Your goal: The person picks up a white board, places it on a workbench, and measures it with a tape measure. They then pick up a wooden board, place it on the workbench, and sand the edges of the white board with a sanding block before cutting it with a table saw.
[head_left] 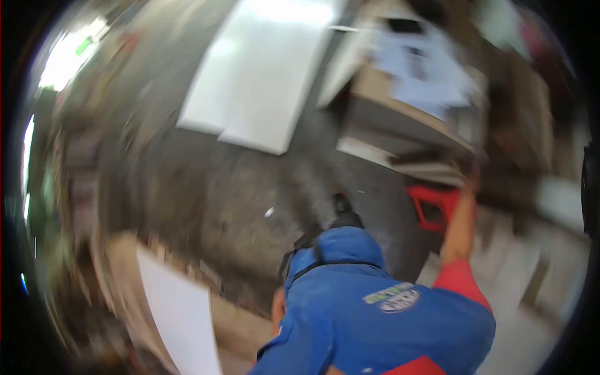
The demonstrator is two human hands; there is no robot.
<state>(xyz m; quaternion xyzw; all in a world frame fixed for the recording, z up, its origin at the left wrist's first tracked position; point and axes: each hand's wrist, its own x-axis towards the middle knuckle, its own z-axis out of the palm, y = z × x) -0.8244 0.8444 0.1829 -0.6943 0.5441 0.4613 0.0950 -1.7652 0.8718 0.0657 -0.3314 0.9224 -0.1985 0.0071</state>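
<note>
Neither of your own hands appears in view. At the lower left edge of the concrete floor (250,206), note a white panel (181,312). At centre, a co-worker in a blue vest (375,319) bends forward. The co-worker's raised hand (470,180) meets the stacked boards (425,167) just above a red frame (437,206). Blur hides whether it grips.

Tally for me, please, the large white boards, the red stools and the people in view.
large white boards: 3
red stool: 1
person: 1
Total: 5, though the blur may hide more.
</note>
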